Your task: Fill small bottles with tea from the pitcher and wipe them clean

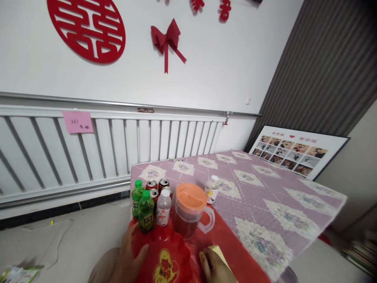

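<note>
My left hand (128,253) is at the left edge of a red scalloped tray (153,251) with a yellow picture in its middle. Its thumb lies inside the rim and its fingers outside. Closed over a pale yellow cloth (219,253), my right hand (215,267) rests on the red cover (232,245) right of the tray; most of the cloth is hidden under it. Behind the tray stand a jug (188,216) with an orange lid and dark liquid, two green bottles (146,212), a white-capped bottle (163,208) and several drink cans (152,184).
Another white-capped bottle (212,189) stands right of the jug. A purple patterned cloth (229,212) covers the table. Beyond are a white radiator (165,137) with glasses (145,110) on top, a pink note (78,122), and a leaning photo board (294,151).
</note>
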Action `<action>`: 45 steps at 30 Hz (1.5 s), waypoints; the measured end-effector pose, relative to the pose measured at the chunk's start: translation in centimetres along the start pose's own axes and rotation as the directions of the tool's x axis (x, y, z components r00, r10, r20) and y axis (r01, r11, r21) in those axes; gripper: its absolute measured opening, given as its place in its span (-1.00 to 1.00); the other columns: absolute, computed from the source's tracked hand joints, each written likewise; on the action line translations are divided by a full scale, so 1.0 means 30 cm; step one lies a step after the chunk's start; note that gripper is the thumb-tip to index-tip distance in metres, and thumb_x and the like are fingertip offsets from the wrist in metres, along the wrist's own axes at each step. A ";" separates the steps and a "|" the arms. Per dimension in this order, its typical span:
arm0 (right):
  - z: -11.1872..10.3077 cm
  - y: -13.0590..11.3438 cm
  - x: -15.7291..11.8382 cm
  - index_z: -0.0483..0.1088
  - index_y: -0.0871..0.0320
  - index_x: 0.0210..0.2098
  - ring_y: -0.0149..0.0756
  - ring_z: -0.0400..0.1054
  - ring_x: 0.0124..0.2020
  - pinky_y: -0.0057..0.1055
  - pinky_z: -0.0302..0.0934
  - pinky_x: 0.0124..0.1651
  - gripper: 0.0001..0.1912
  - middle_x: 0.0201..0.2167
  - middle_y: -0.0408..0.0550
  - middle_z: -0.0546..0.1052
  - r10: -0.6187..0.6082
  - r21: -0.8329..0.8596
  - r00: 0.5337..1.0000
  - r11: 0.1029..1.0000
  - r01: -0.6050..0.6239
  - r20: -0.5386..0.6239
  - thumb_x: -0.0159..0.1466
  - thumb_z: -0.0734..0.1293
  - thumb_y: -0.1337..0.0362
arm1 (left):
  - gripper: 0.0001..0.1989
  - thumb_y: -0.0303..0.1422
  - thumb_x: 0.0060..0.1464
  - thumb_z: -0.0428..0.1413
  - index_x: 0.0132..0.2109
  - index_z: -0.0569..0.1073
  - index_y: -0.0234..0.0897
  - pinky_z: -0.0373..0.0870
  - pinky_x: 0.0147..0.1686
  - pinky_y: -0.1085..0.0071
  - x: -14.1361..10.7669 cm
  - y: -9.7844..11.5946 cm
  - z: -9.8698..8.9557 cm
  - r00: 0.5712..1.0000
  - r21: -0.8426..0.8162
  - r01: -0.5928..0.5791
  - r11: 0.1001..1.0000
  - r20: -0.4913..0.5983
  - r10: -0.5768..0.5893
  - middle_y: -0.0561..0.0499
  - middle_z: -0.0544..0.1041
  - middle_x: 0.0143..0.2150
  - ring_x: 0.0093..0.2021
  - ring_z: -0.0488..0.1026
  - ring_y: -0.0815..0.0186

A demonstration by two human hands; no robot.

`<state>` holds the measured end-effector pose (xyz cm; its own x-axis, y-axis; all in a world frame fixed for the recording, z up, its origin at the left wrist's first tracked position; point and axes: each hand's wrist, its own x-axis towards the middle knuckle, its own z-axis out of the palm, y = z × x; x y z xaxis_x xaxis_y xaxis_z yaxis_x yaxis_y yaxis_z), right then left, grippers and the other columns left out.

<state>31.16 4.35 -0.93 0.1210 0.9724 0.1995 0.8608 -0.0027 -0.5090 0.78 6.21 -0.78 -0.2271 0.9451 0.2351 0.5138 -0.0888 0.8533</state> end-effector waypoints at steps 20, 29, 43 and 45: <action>0.287 0.018 -0.157 0.42 0.22 0.08 0.08 0.42 0.10 -0.10 0.37 0.10 -0.46 0.06 0.19 0.54 -0.192 0.068 0.978 0.978 0.198 -0.081 0.08 0.35 0.35 | -0.10 -0.28 -0.15 0.28 0.35 0.15 -0.25 0.17 0.31 0.13 -0.201 -0.163 -0.017 0.921 0.105 -0.141 0.984 0.378 0.092 -0.22 0.24 0.37 0.36 0.16 0.00; 0.255 -0.030 -0.161 0.52 0.14 -0.04 0.04 0.48 0.02 -0.16 0.43 0.04 -0.57 -0.04 0.12 0.61 -0.201 0.064 0.979 0.978 0.200 0.010 0.08 0.35 0.39 | -0.12 -0.26 -0.13 0.23 0.35 0.16 -0.32 0.13 0.32 0.16 -0.213 -0.168 -0.035 0.873 0.317 -0.109 0.942 0.483 -0.061 -0.24 0.17 0.40 0.39 0.10 0.04; 0.285 0.012 -0.183 0.51 0.17 -0.02 0.03 0.48 0.03 -0.14 0.40 0.08 -0.61 -0.02 0.16 0.59 -0.188 0.083 0.974 0.976 0.199 -0.126 0.15 0.31 0.31 | -0.08 -0.24 -0.24 0.32 0.31 0.23 -0.09 0.23 0.24 0.02 -0.190 -0.152 -0.031 0.882 0.327 -0.157 0.932 0.472 -0.016 -0.20 0.29 0.34 0.32 0.21 -0.11; 0.299 0.028 -0.181 0.52 0.15 -0.03 0.06 0.48 0.03 -0.11 0.41 0.06 -0.60 -0.03 0.15 0.60 -0.184 0.056 0.976 0.980 0.192 -0.112 0.13 0.33 0.31 | -0.09 -0.27 -0.24 0.31 0.31 0.22 -0.06 0.22 0.25 0.03 -0.190 -0.159 -0.016 0.883 0.350 -0.159 0.923 0.469 -0.026 -0.17 0.29 0.34 0.32 0.22 -0.09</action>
<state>26.79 1.15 -9.96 0.0148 0.9238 0.3826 0.8389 0.1967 -0.5074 -0.76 1.12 -5.96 0.1744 0.9841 -0.0328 0.7999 -0.1222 0.5875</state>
